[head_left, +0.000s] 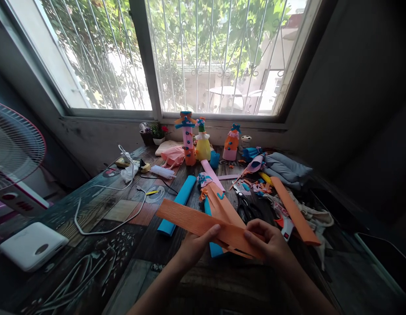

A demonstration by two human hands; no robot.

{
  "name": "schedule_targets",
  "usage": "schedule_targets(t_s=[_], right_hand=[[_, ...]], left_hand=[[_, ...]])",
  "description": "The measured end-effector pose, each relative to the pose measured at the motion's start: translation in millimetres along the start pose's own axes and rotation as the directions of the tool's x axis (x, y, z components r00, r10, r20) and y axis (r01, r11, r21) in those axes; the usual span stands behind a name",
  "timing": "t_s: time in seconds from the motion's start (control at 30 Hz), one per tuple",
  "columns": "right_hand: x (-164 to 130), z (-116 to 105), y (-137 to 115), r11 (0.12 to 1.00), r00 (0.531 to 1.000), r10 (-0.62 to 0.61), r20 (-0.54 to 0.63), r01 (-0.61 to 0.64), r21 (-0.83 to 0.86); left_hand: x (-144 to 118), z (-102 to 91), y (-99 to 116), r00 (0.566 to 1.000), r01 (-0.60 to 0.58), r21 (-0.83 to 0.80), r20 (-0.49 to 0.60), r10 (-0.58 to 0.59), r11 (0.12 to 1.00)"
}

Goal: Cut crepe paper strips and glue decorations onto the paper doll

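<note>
And here we are at the counter, both hands occupied! The left hand is closed on an orange crepe-paper strip, thumb laid on top near the middle, while the right hand pinches the same strip close to its right end. The strip hangs in the air on a slant, its free end reaching out to the left above the blue crepe-paper roll.

Now watch the lower edge: narrow orange slivers show beneath the strip between the hands, and I cannot tell whether they belong to the same piece. If they do, an uneven pull could turn a slit into a rip. Squeeze too hard and those thumbs could crease or stretch the crepe, too.

Directly behind, a paper-wrapped bottle lies tilted away, its lower part hidden by strip and hands; whether they touch, I can't say. A careless sweep might snag its ruffled trim.

Over on the right it's crowded! Black-handled scissors lie just beside the bottle, and what looks like a glue gun sits right behind the right hand. Should that tip be hot, a backward knuckle could be burned. Loose paper scraps could cling to any glue.
</note>
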State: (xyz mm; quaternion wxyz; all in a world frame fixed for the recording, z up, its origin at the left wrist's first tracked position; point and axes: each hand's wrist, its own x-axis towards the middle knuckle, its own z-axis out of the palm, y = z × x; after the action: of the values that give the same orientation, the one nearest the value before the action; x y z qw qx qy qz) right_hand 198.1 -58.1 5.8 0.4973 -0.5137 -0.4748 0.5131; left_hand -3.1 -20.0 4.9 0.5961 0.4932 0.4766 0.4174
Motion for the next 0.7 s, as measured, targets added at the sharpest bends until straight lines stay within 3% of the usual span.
schedule_targets(t_s=[0.13,0.3,0.47,0.7], right_hand=[[1,-3,0,0.999,0.997,0.005,-0.074,-0.002,0.048],[5,-6,0,0.999,0.992,-0.028,-0.121,0.031,0.023],[5,-6,0,0.999,0.987,-0.024,-0.161,0.031,0.043],[7,-6,2,0.997,0.976,-0.072,-0.204,0.075,0.008]], left_hand=[[-1,2.9,5,0.974,-0.004,-0.134,0.224,0.034,0.991],[0,4.4,14,0.959,-0.035,-0.181,0.27,0.084,0.983],[5,1.9,8,0.959,-0.024,-0.252,0.269,0.094,0.967],[12,-0.9,2,0.99,-0.006,-0.318,0.133,0.051,0.948]])
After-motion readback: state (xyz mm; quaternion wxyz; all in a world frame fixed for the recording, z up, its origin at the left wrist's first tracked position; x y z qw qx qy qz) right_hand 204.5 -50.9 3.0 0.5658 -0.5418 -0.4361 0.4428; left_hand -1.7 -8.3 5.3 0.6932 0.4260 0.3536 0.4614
